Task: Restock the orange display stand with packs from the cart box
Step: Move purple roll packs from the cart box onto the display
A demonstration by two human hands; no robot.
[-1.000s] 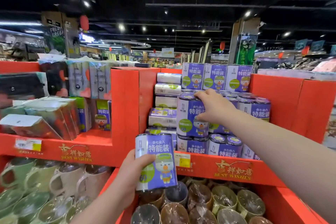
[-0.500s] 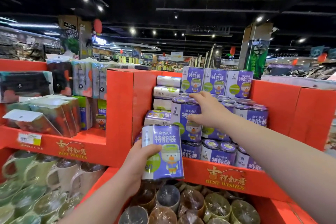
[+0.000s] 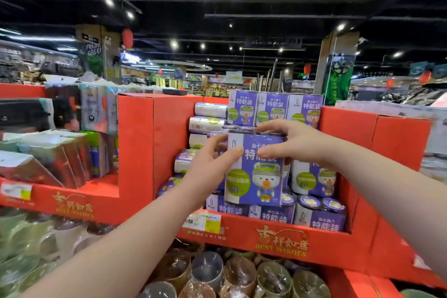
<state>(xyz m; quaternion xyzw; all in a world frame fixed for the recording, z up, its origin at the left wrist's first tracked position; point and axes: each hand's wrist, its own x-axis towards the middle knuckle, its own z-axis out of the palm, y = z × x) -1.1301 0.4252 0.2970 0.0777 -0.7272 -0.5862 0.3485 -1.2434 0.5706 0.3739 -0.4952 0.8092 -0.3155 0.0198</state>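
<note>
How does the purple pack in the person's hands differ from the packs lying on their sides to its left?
The held pack stands upright, its purple cartoon front facing us; the sideways packs lie flat, showing mostly white wrap. The held pack is gripped by the left hand and right hand; the sideways packs sit untouched beside the orange wall. Both seem the same product.

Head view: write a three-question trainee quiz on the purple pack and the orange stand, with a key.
1. True or false: only the left hand holds the purple pack.
2. Under the pack shelf of the orange stand lie: A wrapped cups, B bottles, C towels.
3. Fill in: the stand's front reads BEST ___.
Key: 1 false, the right hand holds it too; 2 A; 3 WISHES.
</note>
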